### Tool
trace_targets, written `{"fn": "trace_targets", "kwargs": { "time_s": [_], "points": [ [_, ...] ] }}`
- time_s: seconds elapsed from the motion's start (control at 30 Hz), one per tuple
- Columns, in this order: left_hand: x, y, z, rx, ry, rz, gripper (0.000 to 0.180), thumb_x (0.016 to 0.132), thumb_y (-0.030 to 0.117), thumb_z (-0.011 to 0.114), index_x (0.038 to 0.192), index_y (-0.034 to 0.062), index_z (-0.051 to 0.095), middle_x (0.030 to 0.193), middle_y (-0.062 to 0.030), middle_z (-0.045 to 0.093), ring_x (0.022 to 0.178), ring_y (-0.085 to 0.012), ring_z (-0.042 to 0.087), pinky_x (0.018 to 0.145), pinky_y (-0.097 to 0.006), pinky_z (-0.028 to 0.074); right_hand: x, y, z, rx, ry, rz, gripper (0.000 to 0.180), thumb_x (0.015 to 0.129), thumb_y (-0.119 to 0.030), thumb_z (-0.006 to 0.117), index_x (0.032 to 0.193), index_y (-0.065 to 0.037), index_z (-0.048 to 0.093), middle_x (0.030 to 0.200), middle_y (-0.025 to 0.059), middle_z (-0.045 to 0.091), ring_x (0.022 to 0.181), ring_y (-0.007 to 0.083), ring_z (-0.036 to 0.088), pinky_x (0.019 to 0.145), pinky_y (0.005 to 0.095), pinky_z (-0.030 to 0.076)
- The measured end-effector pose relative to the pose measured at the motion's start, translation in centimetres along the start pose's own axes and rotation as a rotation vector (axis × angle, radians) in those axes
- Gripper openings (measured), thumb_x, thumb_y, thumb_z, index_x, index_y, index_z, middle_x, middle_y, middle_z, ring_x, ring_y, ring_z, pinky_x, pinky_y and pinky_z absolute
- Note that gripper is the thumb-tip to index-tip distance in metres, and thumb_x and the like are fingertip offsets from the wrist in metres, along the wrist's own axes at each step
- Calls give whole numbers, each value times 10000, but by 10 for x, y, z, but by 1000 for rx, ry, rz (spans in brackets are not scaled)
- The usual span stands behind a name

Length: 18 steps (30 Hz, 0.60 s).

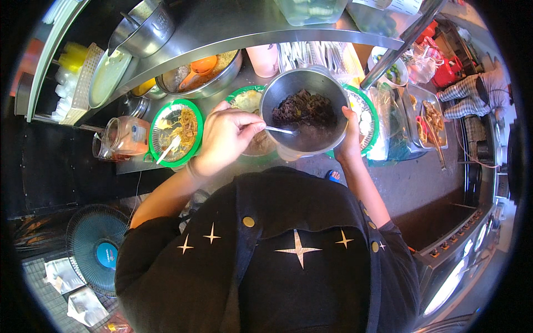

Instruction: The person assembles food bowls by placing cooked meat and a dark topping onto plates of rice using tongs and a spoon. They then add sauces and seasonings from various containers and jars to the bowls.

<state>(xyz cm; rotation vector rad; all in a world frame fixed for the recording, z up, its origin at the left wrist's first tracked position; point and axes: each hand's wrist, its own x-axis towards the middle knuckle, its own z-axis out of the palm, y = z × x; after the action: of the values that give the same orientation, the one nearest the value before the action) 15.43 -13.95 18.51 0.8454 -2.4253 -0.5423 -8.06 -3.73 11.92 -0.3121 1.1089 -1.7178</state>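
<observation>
While my left hand (226, 133) pinches the handle of a metal utensil (281, 130), likely a spoon, its far end inside the metal pot (317, 137) near the dark chopped food (304, 108), my right hand (348, 136) grips the pot's side, though I can't see every finger. The pot is right in front of me, between the noodle plate (152, 133) and a green-rimmed plate (375, 119). A slack right grip might tip it and spill food; scraping too hard might flick bits out.
</observation>
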Motion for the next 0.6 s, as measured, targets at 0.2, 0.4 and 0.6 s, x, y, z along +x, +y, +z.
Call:
{"fn": "trace_targets", "kwargs": {
  "time_s": [0.2, 0.4, 0.6],
  "points": [
    [0, -30, 3, -228, -133, -262, 100, 820, 131, 716, 866, 61, 661, 737, -9, 674, 665, -54, 558, 644, -210, 436, 14, 20, -14, 13, 4, 6, 560, 871, -415, 532, 1267, -27, 454, 1226, 111, 532, 1136, 219, 501, 990, 365, 373],
    [1, -49, -10, -529, -14, -334, 124, 810, 160, 727, 826, 69, 645, 683, 0, 657, 593, -46, 572, 528, -227, 428, 8, 25, -10, 12, 26, 35, 599, 846, -423, 545, 1280, -20, 449, 1217, 133, 539, 1110, 257, 523, 976, 386, 387],
    [-11, -88, -25, -297, 155, -401, 145, 796, 221, 732, 850, 88, 711, 701, -78, 670, 602, -134, 603, 575, -269, 459, 4, 29, -50, -40, 214, -69, 574, 856, -413, 545, 1274, -27, 466, 1195, 138, 561, 1063, 265, 563, 946, 392, 430]
  ]
}}
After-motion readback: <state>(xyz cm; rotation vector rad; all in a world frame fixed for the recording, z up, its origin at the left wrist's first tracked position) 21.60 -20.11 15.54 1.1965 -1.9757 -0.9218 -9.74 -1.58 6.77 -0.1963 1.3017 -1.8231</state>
